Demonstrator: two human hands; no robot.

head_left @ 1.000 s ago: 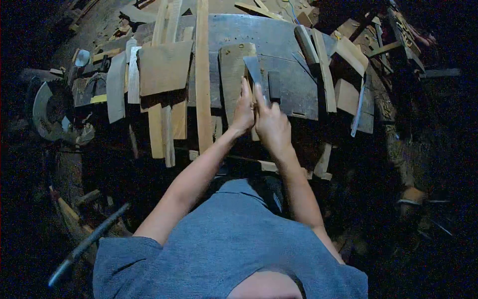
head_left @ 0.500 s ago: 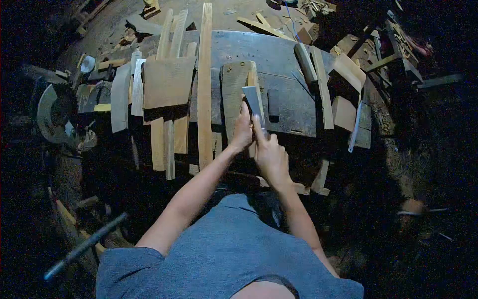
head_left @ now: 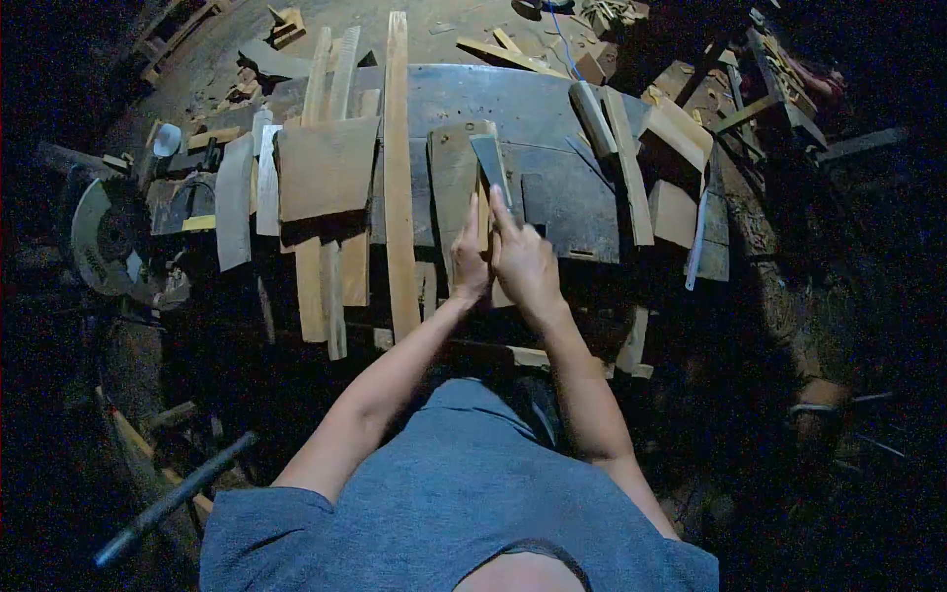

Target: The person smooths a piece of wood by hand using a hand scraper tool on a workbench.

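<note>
One tapered grey metal blade (head_left: 488, 163), clamped in our right hand (head_left: 527, 266), slants forward-left; our left hand (head_left: 471, 262) flanks the narrow pale wooden strip (head_left: 483, 225), its grip unclear.

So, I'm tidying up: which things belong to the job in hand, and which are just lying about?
In use:
flat-bladed tool in the right hand
wooden strip in the left hand
board beneath, probably

Apparently lying about:
long plank
squarish slab
blocks at right
</note>
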